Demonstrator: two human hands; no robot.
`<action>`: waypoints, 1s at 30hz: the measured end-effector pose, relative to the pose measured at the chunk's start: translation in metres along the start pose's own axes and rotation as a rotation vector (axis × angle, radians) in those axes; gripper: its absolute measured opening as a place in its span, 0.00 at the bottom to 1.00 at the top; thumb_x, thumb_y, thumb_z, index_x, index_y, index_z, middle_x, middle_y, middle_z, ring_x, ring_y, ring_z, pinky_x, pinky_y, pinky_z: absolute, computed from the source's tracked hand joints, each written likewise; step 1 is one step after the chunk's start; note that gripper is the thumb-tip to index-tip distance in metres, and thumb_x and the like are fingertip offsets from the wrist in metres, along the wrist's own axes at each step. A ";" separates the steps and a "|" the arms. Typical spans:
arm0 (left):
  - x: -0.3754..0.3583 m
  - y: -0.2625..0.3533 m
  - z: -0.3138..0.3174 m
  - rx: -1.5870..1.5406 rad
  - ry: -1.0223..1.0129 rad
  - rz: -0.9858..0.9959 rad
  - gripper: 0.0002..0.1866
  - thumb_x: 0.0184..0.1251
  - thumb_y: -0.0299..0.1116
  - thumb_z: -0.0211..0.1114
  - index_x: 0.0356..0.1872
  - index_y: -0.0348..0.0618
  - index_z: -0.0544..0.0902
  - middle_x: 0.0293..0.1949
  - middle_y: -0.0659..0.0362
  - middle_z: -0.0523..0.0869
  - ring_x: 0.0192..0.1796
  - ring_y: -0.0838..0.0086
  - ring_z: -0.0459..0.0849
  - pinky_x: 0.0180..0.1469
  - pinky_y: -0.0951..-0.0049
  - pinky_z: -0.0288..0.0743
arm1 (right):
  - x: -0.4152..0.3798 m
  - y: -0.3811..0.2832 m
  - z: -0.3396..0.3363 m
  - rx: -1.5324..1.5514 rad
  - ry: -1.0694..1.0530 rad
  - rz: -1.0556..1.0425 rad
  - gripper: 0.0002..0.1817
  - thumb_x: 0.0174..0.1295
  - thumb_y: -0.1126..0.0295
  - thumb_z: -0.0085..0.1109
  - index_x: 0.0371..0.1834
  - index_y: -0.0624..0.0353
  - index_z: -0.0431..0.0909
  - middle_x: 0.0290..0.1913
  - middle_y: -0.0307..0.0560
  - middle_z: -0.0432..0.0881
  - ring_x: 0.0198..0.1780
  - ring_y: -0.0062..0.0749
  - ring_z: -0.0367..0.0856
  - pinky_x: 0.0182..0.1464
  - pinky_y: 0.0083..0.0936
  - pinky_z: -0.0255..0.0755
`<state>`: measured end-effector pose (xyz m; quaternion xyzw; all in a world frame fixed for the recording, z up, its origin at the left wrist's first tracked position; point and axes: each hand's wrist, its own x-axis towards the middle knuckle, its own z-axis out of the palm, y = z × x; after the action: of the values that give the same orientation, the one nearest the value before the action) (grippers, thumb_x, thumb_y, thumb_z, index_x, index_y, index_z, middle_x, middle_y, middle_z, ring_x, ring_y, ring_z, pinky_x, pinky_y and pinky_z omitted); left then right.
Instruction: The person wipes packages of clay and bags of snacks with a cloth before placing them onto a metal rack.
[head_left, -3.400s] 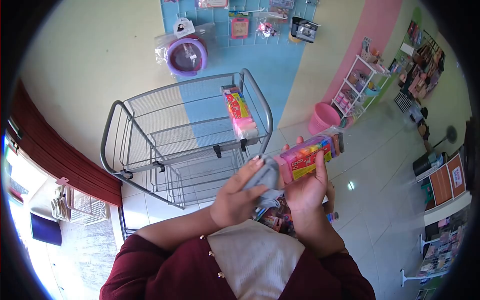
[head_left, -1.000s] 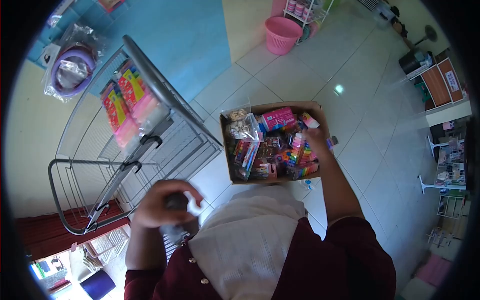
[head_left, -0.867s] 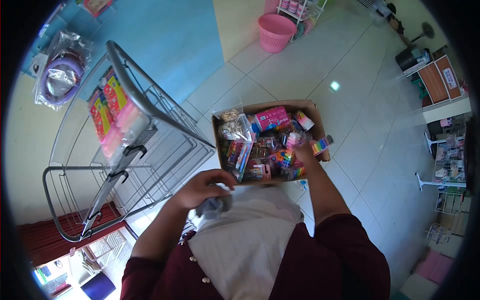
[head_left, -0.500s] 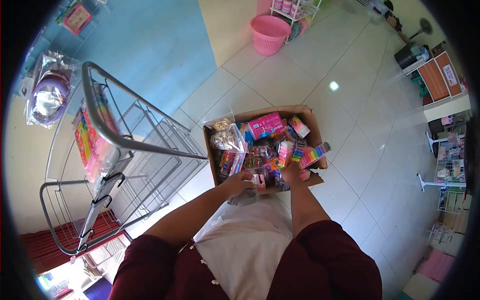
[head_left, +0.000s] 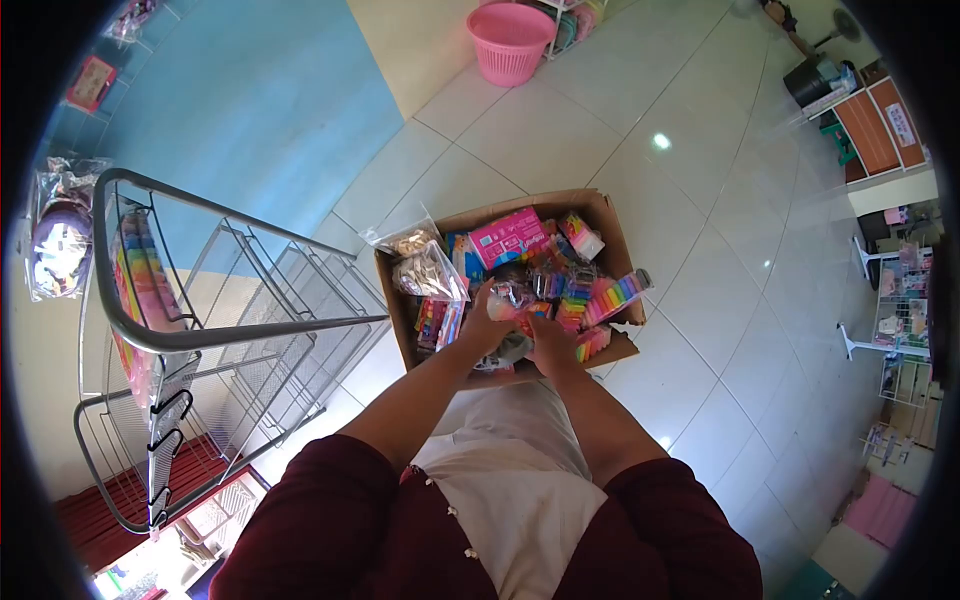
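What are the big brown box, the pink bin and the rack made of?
The box looks like dull cardboard: brown, with a ragged, torn edge. The bin is probably smooth plastic, with slots in its bright sides. The rack seems to be metal, grey and slightly shiny, with thin bars and mesh.

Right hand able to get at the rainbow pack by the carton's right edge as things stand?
Probably yes: the right hand is close by over the carton, and the rainbow pack lies on top, nothing visible covering it.
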<state>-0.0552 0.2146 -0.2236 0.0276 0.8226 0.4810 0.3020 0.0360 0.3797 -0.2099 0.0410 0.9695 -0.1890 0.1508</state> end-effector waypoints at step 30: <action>-0.187 0.200 -0.196 -0.903 0.061 0.126 0.20 0.79 0.29 0.57 0.67 0.40 0.70 0.44 0.57 0.88 0.44 0.79 0.86 0.47 0.78 0.79 | 0.002 -0.101 -0.239 2.197 -0.105 -0.109 0.34 0.73 0.63 0.58 0.78 0.54 0.54 0.63 0.41 0.77 0.60 0.36 0.82 0.58 0.38 0.82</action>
<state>-0.0540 0.1067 0.0954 -0.0710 0.5357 0.8096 0.2293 -0.0458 0.3771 0.0364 0.1019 0.2660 -0.9564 0.0647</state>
